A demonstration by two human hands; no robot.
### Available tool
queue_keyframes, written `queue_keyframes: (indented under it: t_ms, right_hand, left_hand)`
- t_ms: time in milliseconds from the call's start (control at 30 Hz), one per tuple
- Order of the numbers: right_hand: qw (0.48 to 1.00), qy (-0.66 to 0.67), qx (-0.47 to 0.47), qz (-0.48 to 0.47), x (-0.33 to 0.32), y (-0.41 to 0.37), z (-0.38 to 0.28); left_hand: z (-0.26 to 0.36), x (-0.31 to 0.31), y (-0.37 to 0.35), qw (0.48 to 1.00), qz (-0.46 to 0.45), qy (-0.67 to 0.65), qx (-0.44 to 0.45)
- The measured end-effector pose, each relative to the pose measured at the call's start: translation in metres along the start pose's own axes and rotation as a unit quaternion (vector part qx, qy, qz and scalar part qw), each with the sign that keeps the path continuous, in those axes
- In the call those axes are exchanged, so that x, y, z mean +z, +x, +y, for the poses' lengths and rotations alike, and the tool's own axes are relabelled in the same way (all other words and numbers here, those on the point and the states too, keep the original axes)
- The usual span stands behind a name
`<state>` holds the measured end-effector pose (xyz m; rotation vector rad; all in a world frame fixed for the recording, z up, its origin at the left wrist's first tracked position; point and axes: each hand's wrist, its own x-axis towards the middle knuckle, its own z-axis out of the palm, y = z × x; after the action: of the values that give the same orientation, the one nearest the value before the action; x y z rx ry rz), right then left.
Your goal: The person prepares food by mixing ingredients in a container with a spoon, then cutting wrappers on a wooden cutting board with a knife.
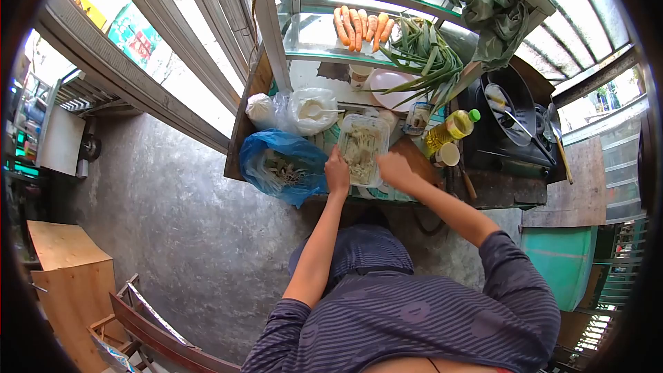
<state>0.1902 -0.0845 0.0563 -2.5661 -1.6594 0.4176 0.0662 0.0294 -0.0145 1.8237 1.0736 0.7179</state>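
- Tub (362, 148) of pale shreds sits open on the table (504, 193), straight ahead of the person
- Left hand (337, 176) lies against the tub's near left rim, fingers curled together
- Right hand (394, 166) bends over the tub's near right corner; whether either hand truly grips is too small to tell
- Step, as judged: steadying the tub with both hands; shifting it would call for an even hold on both sides
- Blue bag (283, 162) sits just left of the tub, and white bags (311, 110) crowd beyond its left corner
- Oil bottle (449, 124) and cup (449, 154) stand near the tub's right, hemming that side
- Carrots (362, 27) lie on the shelf (311, 55) beyond the tub, out of the way
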Motion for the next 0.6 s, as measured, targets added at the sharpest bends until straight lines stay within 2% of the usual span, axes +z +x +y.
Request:
queue_keyframes:
  t_ms: [67,200,300,400,467,567,600]
  right_hand:
    - [0.997,-0.006,-0.032,-0.069,-0.003,-0.028,-0.014]
    - [0.998,0.018,-0.061,0.015,0.01,0.013,0.004]
    - [0.995,0.027,-0.005,0.1,0.01,0.048,0.031]
    - [0.998,-0.007,-0.006,0.065,0.02,0.016,0.028]
    - [0.998,-0.023,-0.032,-0.045,0.004,-0.023,0.0]
    - [0.994,0.014,-0.08,-0.068,-0.001,-0.044,-0.025]
    - [0.997,0.002,-0.061,-0.05,0.009,-0.03,-0.018]
  left_hand:
    - [0.008,-0.004,-0.002,1.0,-0.019,0.009,-0.015]
    - [0.011,-0.008,-0.003,1.0,-0.03,-0.007,0.007]
    - [0.008,-0.005,-0.002,1.0,-0.008,0.001,0.0]
    - [0.004,-0.002,-0.001,1.0,0.002,-0.002,0.01]
    - [0.009,-0.005,-0.001,1.0,0.004,-0.003,0.005]
    - [0.014,-0.006,-0.003,1.0,-0.014,0.008,-0.011]
    - [0.013,-0.008,-0.003,0.999,-0.024,0.017,-0.014]
